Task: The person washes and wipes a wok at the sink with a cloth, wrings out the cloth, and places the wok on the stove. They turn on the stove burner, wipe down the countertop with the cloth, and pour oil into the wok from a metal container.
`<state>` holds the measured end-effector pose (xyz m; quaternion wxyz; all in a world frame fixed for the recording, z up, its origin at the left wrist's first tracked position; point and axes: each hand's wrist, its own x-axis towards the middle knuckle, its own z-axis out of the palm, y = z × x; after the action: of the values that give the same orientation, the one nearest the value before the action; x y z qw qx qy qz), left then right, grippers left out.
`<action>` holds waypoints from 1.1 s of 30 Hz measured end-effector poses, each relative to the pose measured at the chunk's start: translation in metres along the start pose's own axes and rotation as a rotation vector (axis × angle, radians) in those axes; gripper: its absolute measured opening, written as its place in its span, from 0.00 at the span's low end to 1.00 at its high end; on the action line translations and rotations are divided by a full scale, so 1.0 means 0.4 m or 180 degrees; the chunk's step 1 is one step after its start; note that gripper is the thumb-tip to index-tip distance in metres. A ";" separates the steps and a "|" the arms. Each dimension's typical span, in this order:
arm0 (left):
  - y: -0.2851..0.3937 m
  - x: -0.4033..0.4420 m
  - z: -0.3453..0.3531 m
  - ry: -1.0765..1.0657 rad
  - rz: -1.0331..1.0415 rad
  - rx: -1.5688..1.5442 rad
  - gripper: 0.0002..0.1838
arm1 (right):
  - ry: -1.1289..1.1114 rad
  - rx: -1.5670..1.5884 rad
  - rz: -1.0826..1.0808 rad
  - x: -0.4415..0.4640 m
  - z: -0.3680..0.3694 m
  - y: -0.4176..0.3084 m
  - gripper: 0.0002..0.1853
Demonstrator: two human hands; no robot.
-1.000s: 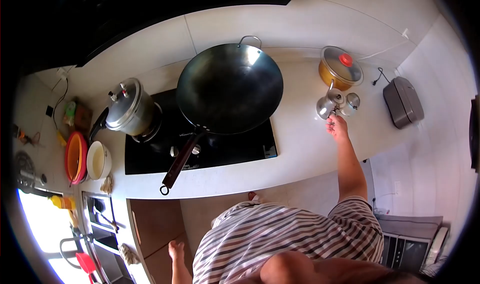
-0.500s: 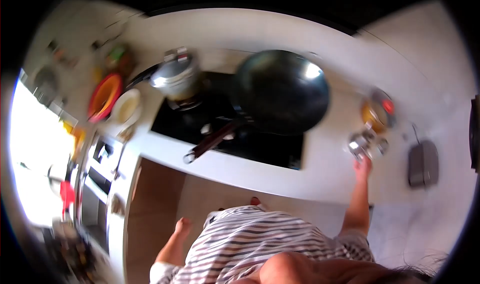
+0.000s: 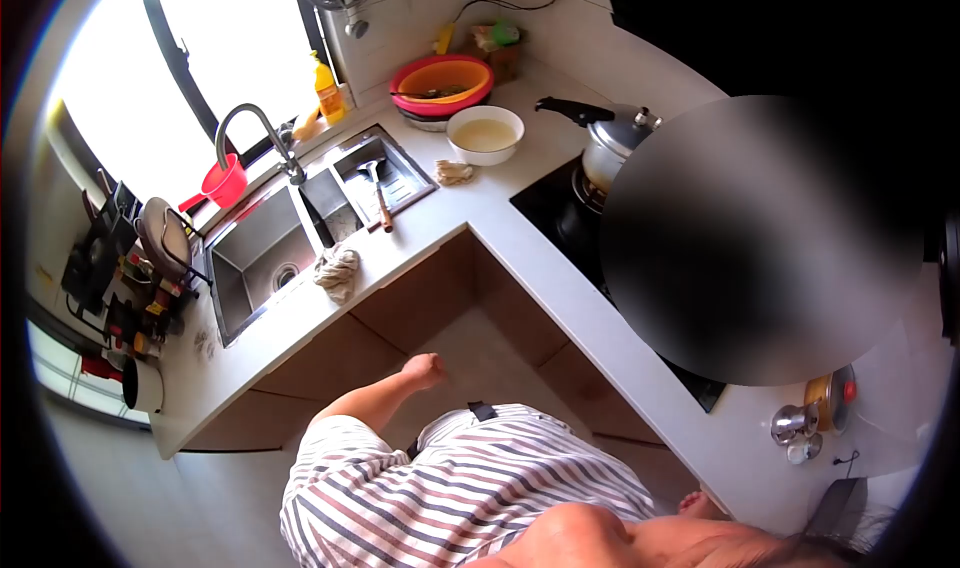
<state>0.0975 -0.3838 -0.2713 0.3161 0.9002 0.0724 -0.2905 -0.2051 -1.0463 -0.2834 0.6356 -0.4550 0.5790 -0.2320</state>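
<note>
My left hand (image 3: 424,370) hangs in front of the cabinets below the counter, its fingers curled closed with nothing visible in them. Low at the right, my right hand (image 3: 697,505) shows partly beside the counter edge, fingers curled in and no object visible in it. A small shiny metal pot (image 3: 794,423) stands on the counter, with a small glass jar (image 3: 804,449) beside it and a yellow pot (image 3: 832,398) with a red lid knob behind. The pressure cooker (image 3: 618,146) sits on the black stove (image 3: 556,206). A large grey blur covers the wok's area.
The sink (image 3: 262,258) has a curved faucet, with a red ladle (image 3: 224,181) near it. A spatula (image 3: 377,196) and a cloth (image 3: 337,273) lie by the basins. A white bowl (image 3: 485,136) and red basin (image 3: 441,80) stand behind. Dishes crowd a rack (image 3: 165,236).
The view has swung left to the sink. My right hand has let go of the small metal pot and come down towards my body. My left hand is now farther forward.
</note>
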 end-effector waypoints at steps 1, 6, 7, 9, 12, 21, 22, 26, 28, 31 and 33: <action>0.020 -0.028 -0.058 0.0256 -0.0094 0.0244 0.12 | 0.0006 -0.0169 -0.0046 -0.031 0.028 0.049 0.06; -0.057 -0.045 -0.303 0.2427 0.1317 0.1750 0.20 | -0.0486 -0.0843 -0.0051 -0.248 0.167 0.251 0.04; -0.068 -0.043 -0.357 0.2600 0.1281 0.1814 0.22 | -0.0645 -0.1182 -0.0200 -0.278 0.189 0.300 0.04; -0.085 -0.046 -0.445 0.2896 0.1080 0.1834 0.26 | -0.0954 -0.1855 -0.0495 -0.308 0.219 0.402 0.04; -0.135 -0.010 -0.523 0.2558 0.0508 0.1659 0.30 | -0.1229 -0.2332 -0.0291 -0.381 0.299 0.439 0.04; -0.236 0.109 -0.478 0.2894 0.0607 0.1251 0.25 | -0.1633 -0.2843 -0.0102 -0.456 0.445 0.376 0.04; -0.236 0.113 -0.476 0.2968 0.0605 0.1243 0.24 | -0.1677 -0.2892 -0.0113 -0.458 0.451 0.368 0.04; -0.231 0.094 -0.481 0.2930 0.0584 0.1165 0.22 | -0.1845 -0.3075 -0.0134 -0.460 0.477 0.343 0.04; -0.247 0.059 -0.478 0.2898 0.0724 0.1212 0.21 | -0.1915 -0.3154 -0.0135 -0.459 0.490 0.333 0.04; -0.326 -0.032 -0.466 0.3086 0.1049 0.1119 0.20 | -0.2016 -0.3262 -0.0100 -0.460 0.514 0.328 0.05; -0.419 -0.112 -0.464 0.3258 0.0888 0.1281 0.23 | -0.2063 -0.3317 -0.0071 -0.461 0.527 0.328 0.05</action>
<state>0.0966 -0.1354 -0.2169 0.0984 0.9698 0.0400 0.2194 -0.0770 -0.7666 -0.3156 0.4708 -0.7593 0.3886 0.2252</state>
